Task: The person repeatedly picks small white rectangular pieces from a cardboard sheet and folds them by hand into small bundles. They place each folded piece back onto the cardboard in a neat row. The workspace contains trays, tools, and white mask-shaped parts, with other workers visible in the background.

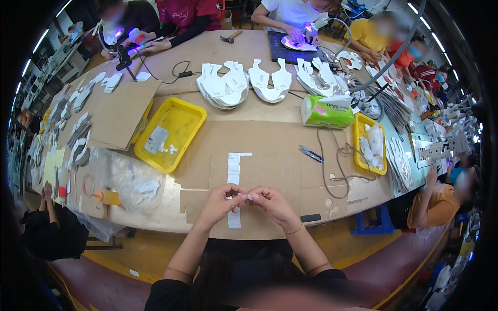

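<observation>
The left hand (222, 203) and right hand (272, 206) pinch a small pale piece (249, 197) between near-closed fingertips, above tabletop (168, 211) cardboard (264, 142); white strips (234, 168) underneath, yellow tray (179, 118) forward-left, snips (311, 153) forward-right, workers (293, 14) beyond.

Strip (234, 171) on cardboard (280, 179), tray (179, 127) at left, snips (311, 153) at right, cut pieces (270, 94) behind.

Short black sleeves (168, 296) are worn with a thin gold-toned bracelet (295, 229) (right wrist (291, 224)).

yellow and dull-red floor (137, 255); blue stool (383, 221); strip lights (41, 41)
</observation>
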Action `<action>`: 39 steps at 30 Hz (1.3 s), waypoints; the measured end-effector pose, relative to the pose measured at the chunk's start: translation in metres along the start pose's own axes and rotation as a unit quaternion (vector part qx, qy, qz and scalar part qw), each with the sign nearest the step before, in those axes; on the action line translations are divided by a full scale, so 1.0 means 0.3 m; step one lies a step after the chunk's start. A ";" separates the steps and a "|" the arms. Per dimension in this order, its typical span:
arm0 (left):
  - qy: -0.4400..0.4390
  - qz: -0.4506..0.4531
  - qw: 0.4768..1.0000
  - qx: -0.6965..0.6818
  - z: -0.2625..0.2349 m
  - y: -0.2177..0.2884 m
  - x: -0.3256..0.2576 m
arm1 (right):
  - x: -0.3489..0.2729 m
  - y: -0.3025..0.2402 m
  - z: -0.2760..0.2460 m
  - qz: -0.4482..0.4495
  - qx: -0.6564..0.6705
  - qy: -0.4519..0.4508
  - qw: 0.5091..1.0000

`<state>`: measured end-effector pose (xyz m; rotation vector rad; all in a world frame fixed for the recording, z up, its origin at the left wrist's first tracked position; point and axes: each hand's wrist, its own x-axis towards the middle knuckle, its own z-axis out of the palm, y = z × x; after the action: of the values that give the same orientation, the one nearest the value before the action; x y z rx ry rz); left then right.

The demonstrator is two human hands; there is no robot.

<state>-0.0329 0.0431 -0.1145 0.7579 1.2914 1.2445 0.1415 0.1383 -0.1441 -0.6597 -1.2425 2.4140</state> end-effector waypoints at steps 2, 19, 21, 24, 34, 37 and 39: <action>0.002 -0.004 1.000 0.015 0.002 0.010 -0.007 | 0.000 0.001 0.006 0.001 -0.006 0.010 1.000; 0.029 0.016 0.998 0.051 0.029 0.018 -0.026 | -0.033 -0.007 0.041 -0.125 -0.129 0.043 0.983; 0.025 0.025 0.998 0.047 0.031 0.017 -0.028 | -0.033 -0.012 0.044 -0.139 -0.143 0.044 0.979; 0.025 0.035 0.998 0.045 0.034 0.015 -0.029 | -0.037 -0.018 0.049 -0.154 -0.162 0.047 0.974; 0.031 0.032 0.995 0.087 0.042 0.026 -0.031 | -0.042 -0.019 0.061 -0.173 -0.166 0.070 0.968; 0.040 0.029 0.995 0.088 0.048 0.025 -0.032 | -0.039 -0.013 0.059 -0.175 -0.165 0.081 0.967; 0.044 0.058 0.994 0.080 0.054 0.019 -0.037 | -0.048 0.001 0.062 -0.171 -0.165 0.085 0.968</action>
<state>-0.0170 0.0374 -0.1030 0.9105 1.4486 1.2895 0.1432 0.1186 -0.1313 -0.6639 -1.5557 1.8522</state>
